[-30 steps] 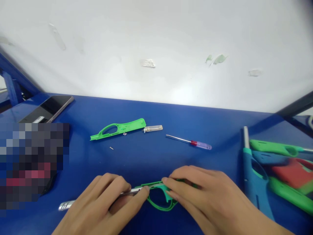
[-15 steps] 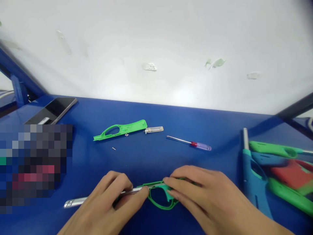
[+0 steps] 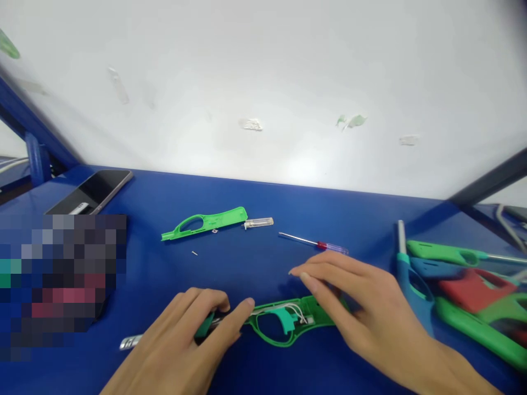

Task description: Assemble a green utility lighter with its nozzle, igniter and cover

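An opened green utility lighter [image 3: 284,343] lies in front of me, its shell half facing up. A teal trigger [image 3: 285,319] sits in it, beside white wires and a small block. My left hand [image 3: 181,334] is closed around the lighter's neck, with the thumb along the shell's left end; the tip of the metal tube [image 3: 130,343] shows past the hand. Above the shell's right end hovers my right hand [image 3: 362,307], fingers stretched out and thumb apart from them, covering part of the shell. Nothing shows between these fingers.
Beyond my hands lie the other green shell half [image 3: 220,219], a clear fuel tank [image 3: 259,223], a small screw [image 3: 194,253] and a screwdriver [image 3: 319,244]. Several lighters [image 3: 473,291] are piled at right. A phone [image 3: 99,189] and a pixelated area are at left. A white wall [image 3: 263,71] rises behind.
My right hand has lifted off the trigger area and moved up and right, uncovering the wires. My left hand still holds the lighter's neck. The view has shifted slightly.
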The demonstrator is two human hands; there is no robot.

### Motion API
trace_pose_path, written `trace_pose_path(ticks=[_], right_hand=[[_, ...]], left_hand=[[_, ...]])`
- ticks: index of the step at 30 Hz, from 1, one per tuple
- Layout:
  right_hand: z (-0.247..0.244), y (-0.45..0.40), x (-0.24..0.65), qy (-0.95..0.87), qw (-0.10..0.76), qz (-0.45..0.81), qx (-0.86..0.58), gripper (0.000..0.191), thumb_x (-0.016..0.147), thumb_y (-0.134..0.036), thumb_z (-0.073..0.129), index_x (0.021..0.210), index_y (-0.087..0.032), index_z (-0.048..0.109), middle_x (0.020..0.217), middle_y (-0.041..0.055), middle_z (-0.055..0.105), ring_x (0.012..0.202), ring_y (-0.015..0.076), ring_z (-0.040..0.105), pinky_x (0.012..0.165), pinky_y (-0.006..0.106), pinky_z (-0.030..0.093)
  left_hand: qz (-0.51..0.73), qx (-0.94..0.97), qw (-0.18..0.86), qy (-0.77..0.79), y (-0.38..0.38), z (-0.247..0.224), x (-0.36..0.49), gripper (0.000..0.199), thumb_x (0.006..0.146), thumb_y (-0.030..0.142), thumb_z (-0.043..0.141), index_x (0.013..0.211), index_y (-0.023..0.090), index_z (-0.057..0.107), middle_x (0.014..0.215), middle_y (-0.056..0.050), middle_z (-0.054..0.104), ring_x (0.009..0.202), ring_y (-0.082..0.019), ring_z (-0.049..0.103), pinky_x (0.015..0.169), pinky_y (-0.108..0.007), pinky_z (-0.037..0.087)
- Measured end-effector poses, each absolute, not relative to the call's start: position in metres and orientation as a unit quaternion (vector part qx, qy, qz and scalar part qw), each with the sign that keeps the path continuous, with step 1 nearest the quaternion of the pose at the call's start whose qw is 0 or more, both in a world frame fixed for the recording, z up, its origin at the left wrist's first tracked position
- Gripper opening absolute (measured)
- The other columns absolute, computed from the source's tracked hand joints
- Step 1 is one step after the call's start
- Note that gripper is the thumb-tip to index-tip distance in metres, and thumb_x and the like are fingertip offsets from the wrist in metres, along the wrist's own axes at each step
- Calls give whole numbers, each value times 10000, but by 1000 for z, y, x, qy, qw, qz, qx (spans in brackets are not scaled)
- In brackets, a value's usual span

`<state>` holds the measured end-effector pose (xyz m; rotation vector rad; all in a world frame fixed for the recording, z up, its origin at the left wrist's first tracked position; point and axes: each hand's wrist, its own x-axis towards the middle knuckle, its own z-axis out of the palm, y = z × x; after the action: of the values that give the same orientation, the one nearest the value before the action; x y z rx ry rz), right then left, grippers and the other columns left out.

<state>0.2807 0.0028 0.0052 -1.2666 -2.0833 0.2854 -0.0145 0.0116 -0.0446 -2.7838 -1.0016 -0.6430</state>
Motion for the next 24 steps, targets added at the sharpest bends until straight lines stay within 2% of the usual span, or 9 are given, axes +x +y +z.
trace_pose_path(ticks=[3,7,9,11,14,17,19,22,24], right_hand=[[2,6,286,-818,316,26,-480,213,1080,-155,582,1178,-228,757,1086,34,811,955,180,766,888,343,631],[4,21,287,-843,255,-20,-474,237,1092,-204,582,1278,-199,729,1201,89,771,1106,237,706,953,437,629],[7,35,283,-858,216,-27,-464,287,1094,-207,571,1344,-182,710,1305,115,745,1213,278,673,1027,512,606],[9,50,277,-873,181,-40,-451,332,1098,-187,545,1398,-169,687,1379,127,725,1294,303,644,1077,550,579],[9,72,266,-884,145,-70,-438,353,1100,-157,528,1425,-133,664,1440,154,707,1374,317,615,1120,553,550],[7,88,259,-886,119,-102,-437,289,1084,-192,616,1361,-147,686,1366,133,734,1302,305,676,1079,543,573],[6,92,256,-888,100,-122,-432,262,1062,-244,686,1313,-172,698,1287,94,747,1196,278,723,1033,528,596],[7,90,254,-894,72,-143,-420,248,1047,-289,716,1267,-174,707,1235,78,748,1111,257,739,989,505,614],[7,86,252,-898,56,-150,-410,243,1046,-299,718,1254,-173,710,1230,78,747,1099,253,740,974,493,620]], left_hand=[[-245,-907,75,-335,14,-40,-15,356,1094,356,563,1439,295,631,1192,-48,657,1056,-191,644,905,-320,515],[-266,-884,69,-378,19,-32,-22,333,1074,263,549,1394,285,640,1261,-40,645,1175,-201,587,1019,-345,484],[-245,-871,69,-420,23,-28,-28,336,1084,268,505,1395,274,633,1297,-56,645,1221,-235,581,1055,-410,505],[-215,-860,74,-458,28,-24,-31,349,1096,283,457,1381,233,652,1294,-92,662,1200,-277,610,1020,-487,555],[-157,-858,69,-485,37,-12,-25,384,1063,175,426,1323,176,709,1232,-119,708,1104,-295,670,938,-520,619],[-78,-856,59,-508,44,4,-7,407,1021,58,443,1262,193,743,1183,-97,727,1078,-275,702,922,-493,635],[-25,-847,57,-528,48,16,5,336,1028,53,499,1229,180,736,1147,-79,730,1084,-250,713,914,-461,636],[39,-827,58,-558,53,27,19,136,1026,194,659,1144,155,714,1101,-48,730,1061,-208,723,893,-411,637],[63,-816,55,-571,56,30,25,185,1015,306,709,1119,154,702,1104,-45,729,1024,-193,728,872,-391,638]])
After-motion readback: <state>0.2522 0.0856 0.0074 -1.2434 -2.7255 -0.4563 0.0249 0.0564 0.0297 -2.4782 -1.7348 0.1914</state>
